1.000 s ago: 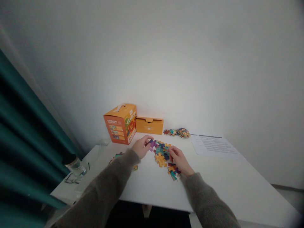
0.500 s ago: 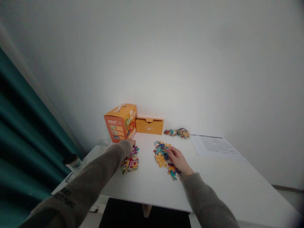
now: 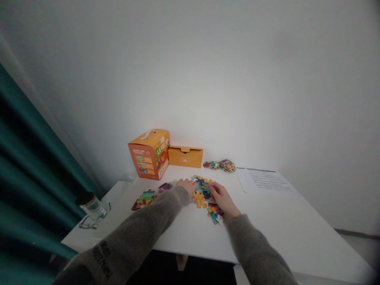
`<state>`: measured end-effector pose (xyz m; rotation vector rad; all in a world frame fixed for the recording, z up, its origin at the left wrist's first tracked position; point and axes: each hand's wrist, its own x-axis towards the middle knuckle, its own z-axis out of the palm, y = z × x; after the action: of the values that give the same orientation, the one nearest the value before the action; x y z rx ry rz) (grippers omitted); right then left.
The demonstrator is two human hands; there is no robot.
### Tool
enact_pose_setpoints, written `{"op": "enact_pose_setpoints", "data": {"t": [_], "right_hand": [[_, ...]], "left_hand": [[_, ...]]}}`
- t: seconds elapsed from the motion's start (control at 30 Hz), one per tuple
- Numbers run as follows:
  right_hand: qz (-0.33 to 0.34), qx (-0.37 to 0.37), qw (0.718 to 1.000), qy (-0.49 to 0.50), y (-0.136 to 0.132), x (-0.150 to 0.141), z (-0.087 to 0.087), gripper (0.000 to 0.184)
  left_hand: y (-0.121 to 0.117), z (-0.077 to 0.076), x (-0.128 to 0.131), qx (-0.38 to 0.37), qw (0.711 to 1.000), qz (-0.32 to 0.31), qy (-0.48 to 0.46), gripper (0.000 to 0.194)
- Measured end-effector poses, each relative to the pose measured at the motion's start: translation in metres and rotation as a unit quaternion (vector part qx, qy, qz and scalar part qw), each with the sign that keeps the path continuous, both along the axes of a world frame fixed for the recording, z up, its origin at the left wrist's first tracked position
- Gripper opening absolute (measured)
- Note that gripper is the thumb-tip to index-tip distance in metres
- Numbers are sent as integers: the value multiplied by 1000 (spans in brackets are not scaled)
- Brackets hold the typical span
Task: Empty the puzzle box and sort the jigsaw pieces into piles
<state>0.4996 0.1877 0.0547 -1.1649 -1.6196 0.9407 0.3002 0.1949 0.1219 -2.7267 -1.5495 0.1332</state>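
Note:
My left hand [image 3: 187, 187] lies over the left edge of a partly joined jigsaw puzzle [image 3: 200, 199], its fingers stretched out and touching the pieces. At the puzzle's right side, my right hand [image 3: 223, 200] has thumb and fingers pinched on a puzzle piece at the edge, mostly covered by the fingertips. A small group of puzzle pieces [image 3: 215, 217] in orange, purple and teal lies just below the right hand. Other loose puzzle pieces [image 3: 147, 196] lie to the left, partly hidden by my left sleeve.
Behind stand an orange puzzle box [image 3: 148, 158] and a low yellow-orange box [image 3: 185, 157]. A heap of puzzle pieces [image 3: 224, 165] lies near the wall, beside a printed sheet [image 3: 267, 183]. At the table's left are a dark-lidded jar [image 3: 94, 208] and eyeglasses [image 3: 88, 224].
My left hand has moved right, from the loose pieces by the orange box to the puzzle's left edge. The right hand stays at the puzzle's right side. The view has shifted slightly.

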Motion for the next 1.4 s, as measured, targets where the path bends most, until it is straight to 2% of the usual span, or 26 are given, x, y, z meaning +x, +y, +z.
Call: {"op": "enact_pose_setpoints", "data": {"t": [0.07, 0.23, 0.4, 0.5, 0.6, 0.7, 0.77, 0.83, 0.9, 0.97, 1.07, 1.17, 1.27, 1.33, 1.4], "right_hand": [[2, -5, 1000, 4, 0, 0, 2, 28], [5, -10, 1000, -13, -2, -2, 5, 26], [-6, 10, 1000, -21, -1, 0, 3, 25], [-19, 21, 999, -18, 0, 3, 2, 26], [-33, 43, 998, -21, 0, 4, 3, 25], [-25, 69, 997, -28, -2, 3, 6, 24], [-16, 68, 997, -38, -4, 3, 9, 24], [-12, 59, 997, -45, -5, 2, 10, 29], [-9, 47, 998, -40, -6, 1, 12, 34], [-1, 26, 999, -23, -7, -1, 13, 38], [0, -12, 1000, 19, -8, -2, 14, 41], [-17, -29, 997, 74, -6, -1, 12, 41], [-52, -43, 993, 93, 2, 8, 7, 39], [-91, -80, 985, 119, 12, 18, 4, 35], [-125, -128, 970, 167, 25, 31, 2, 32]], "left_hand": [[-3, -6, 7, -8, 1000, 3, 3, 61], [-2, -19, 11, -18, 1000, -6, -8, 49], [-3, -21, 11, 7, 999, -12, -29, 42], [-8, -16, 10, 20, 994, 9, -102, 33], [-12, -15, 13, 9, 971, 56, -233, 25], [-12, -24, 19, -66, 917, 78, -385, 16], [-9, -37, 25, -147, 853, 95, -492, 18], [-5, -51, 30, -231, 776, 120, -575, 30], [-3, -63, 34, -281, 709, 143, -631, 44], [-5, -71, 36, -277, 664, 155, -677, 54], [-11, -76, 34, -209, 631, 155, -731, 56], [-16, -77, 30, -133, 645, 139, -739, 46], [-19, -79, 26, -72, 700, 130, -698, 29], [-20, -81, 26, -57, 737, 126, -662, 21], [-21, -82, 26, -54, 760, 121, -636, 19]]}}
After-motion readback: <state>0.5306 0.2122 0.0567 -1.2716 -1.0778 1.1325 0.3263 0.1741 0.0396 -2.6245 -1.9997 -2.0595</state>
